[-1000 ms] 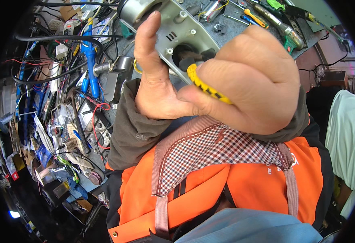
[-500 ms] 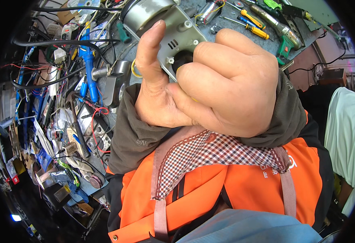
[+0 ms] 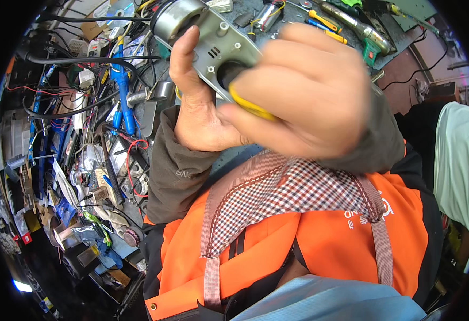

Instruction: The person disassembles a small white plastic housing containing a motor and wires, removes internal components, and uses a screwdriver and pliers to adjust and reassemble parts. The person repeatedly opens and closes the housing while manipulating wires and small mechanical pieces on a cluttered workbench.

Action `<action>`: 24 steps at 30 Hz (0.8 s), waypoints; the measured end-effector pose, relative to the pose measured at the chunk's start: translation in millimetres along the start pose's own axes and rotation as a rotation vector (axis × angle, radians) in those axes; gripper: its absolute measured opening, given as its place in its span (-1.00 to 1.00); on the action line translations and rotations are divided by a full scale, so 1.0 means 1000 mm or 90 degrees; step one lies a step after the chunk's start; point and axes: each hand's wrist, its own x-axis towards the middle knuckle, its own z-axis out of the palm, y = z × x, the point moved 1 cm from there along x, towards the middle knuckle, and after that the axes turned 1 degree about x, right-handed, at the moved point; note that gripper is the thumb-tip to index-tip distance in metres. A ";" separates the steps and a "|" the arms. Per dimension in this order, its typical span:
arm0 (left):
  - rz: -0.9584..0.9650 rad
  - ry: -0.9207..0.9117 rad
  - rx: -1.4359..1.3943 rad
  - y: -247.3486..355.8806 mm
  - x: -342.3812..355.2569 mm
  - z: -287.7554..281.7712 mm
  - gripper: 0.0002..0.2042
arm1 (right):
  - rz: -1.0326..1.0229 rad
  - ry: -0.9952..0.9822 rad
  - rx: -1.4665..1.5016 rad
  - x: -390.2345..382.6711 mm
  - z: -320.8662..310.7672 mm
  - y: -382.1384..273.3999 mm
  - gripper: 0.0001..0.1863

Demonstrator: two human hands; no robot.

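My left hand [image 3: 200, 115] grips a grey housing shell [image 3: 221, 37], its thumb along the near edge and its other fingers hidden. The shell has a round cup at its far left end, small screw posts, vent slots and a dark round opening. Over the shell's near right part, my right hand [image 3: 309, 96] is closed in a fist, blurred by motion. A yellow handle [image 3: 250, 104] shows under its curled fingers. The rest of that tool is hidden, so its kind cannot be made out.
On the grey bench lie a yellow screwdriver [image 3: 324, 20], a metal air tool [image 3: 347, 21], a green-handled tool [image 3: 371, 51] and a small motor [image 3: 267, 17]. Cables, a blue tool [image 3: 121, 83] and jumbled parts crowd the left. A pale cloth [image 3: 459, 155] hangs at right.
The shell and both hands have shifted slightly left and up in view. My right hand has turned, and more of the yellow handle and the dark opening now shows.
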 end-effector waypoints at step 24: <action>0.033 0.174 0.159 -0.002 0.032 -0.050 0.24 | 0.654 0.390 0.100 -0.147 -0.011 0.110 -0.78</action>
